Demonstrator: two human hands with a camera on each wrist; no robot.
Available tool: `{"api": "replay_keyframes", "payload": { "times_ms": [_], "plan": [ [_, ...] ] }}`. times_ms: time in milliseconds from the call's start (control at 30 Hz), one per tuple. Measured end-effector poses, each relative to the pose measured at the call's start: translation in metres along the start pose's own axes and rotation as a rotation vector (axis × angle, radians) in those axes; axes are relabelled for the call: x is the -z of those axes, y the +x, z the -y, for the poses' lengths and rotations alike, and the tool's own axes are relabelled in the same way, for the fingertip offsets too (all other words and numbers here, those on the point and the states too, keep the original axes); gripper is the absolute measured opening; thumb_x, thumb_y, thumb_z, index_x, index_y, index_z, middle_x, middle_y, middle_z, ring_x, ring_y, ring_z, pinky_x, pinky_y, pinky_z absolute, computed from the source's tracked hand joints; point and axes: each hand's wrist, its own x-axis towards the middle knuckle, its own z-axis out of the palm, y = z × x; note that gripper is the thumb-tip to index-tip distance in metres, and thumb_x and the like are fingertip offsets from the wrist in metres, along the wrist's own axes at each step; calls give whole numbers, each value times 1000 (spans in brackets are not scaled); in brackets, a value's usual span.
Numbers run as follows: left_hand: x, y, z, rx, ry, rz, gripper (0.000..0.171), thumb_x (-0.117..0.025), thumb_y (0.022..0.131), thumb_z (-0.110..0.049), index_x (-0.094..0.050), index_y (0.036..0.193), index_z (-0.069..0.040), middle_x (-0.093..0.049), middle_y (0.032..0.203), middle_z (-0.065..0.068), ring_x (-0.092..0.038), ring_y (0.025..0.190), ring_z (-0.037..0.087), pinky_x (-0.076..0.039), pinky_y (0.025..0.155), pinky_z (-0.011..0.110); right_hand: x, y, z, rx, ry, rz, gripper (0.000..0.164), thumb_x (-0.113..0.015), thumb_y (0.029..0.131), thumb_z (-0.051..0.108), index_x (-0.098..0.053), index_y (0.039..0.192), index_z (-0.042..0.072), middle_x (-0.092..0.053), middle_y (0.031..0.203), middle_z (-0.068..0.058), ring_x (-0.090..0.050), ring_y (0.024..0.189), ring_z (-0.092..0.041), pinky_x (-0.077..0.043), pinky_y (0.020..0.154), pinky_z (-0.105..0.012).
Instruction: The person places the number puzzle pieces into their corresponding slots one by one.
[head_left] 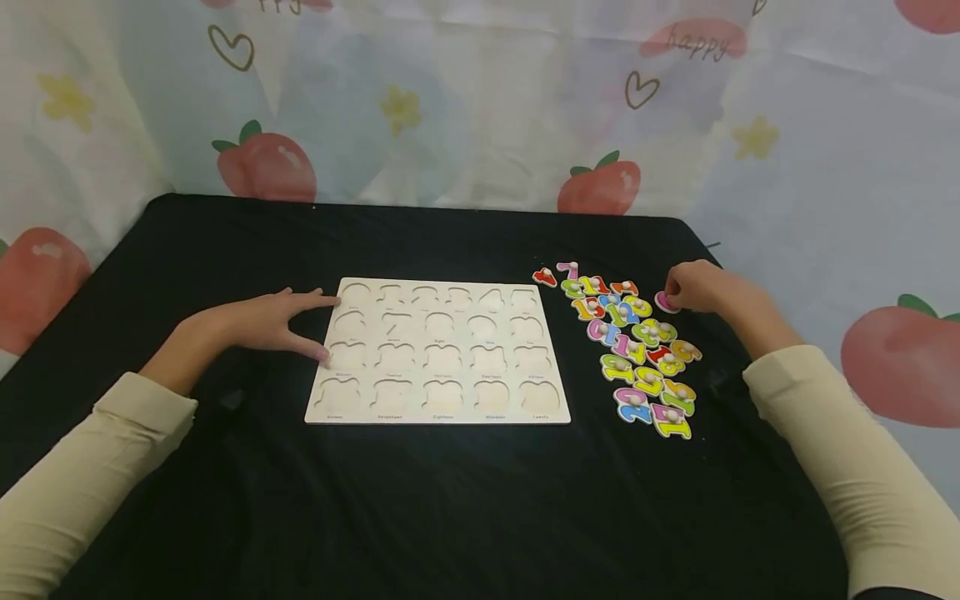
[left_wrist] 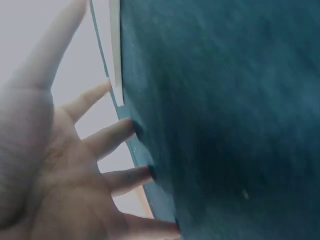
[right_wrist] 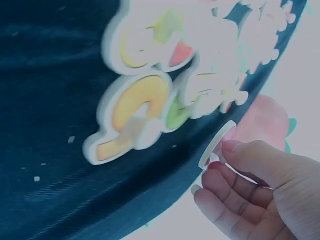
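Note:
A pale wooden number puzzle board (head_left: 438, 354) with rows of recesses lies on the table. My left hand (head_left: 262, 323) is spread at its left side, thumb and index finger touching that edge. In the left wrist view the fingers of my left hand (left_wrist: 75, 165) stretch out, and a strip of the board (left_wrist: 115, 55) shows. At the right, my right hand (head_left: 699, 287) pinches a pink number piece (head_left: 663, 303). The right wrist view shows the piece (right_wrist: 216, 146) tilted on edge between thumb and fingers of my right hand (right_wrist: 255, 185); its numeral cannot be read.
Colourful knobbed number pieces (head_left: 649, 382) lie in a loose cluster right of the board, some touching. A red number 4 piece (head_left: 544, 277) is close to the board's upper right corner. Black cloth (head_left: 450, 508) covers the table, and a fruit-printed curtain (head_left: 480, 108) hangs behind.

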Motion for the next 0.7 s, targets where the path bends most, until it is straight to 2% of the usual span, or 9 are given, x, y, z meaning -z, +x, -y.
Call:
{"api": "replay_keyframes", "payload": {
  "times_ms": [200, 367, 600, 700],
  "plan": [
    [0, 1, -3, -11, 8, 15, 100, -74, 70, -58, -34, 145, -7, -19, 149, 29, -9, 130, 58, -16, 99, 68, 9, 2, 26, 58, -22, -51, 11, -61, 88, 5, -57, 89, -5, -53, 77, -9, -48, 69, -23, -44, 63, -37],
    [1, 3, -8, 12, 16, 27, 101, -75, 68, -59, -35, 145, -7, -19, 149, 28, -10, 131, 58, -16, 100, 67, 19, 2, 62, 116, -27, -82, 11, -61, 89, 7, -58, 93, -3, -54, 78, -8, -50, 70, -22, -45, 64, -37],
    [1, 5, -8, 26, 32, 30, 100, -76, 68, -57, -36, 144, -6, -19, 148, 29, -11, 130, 58, -17, 99, 68, 28, 9, 121, 300, 21, -93, 7, -62, 89, 6, -60, 93, 2, -54, 79, -5, -50, 72, -20, -45, 67, -34],
    [-1, 5, -7, 39, 38, 28, 100, -76, 67, -57, -36, 144, -6, -20, 148, 29, -12, 130, 57, -18, 99, 68, 28, 15, 142, 341, 38, -80, 7, -63, 89, 7, -60, 94, 4, -55, 81, -4, -51, 74, -20, -45, 67, -33]
  ]
}}
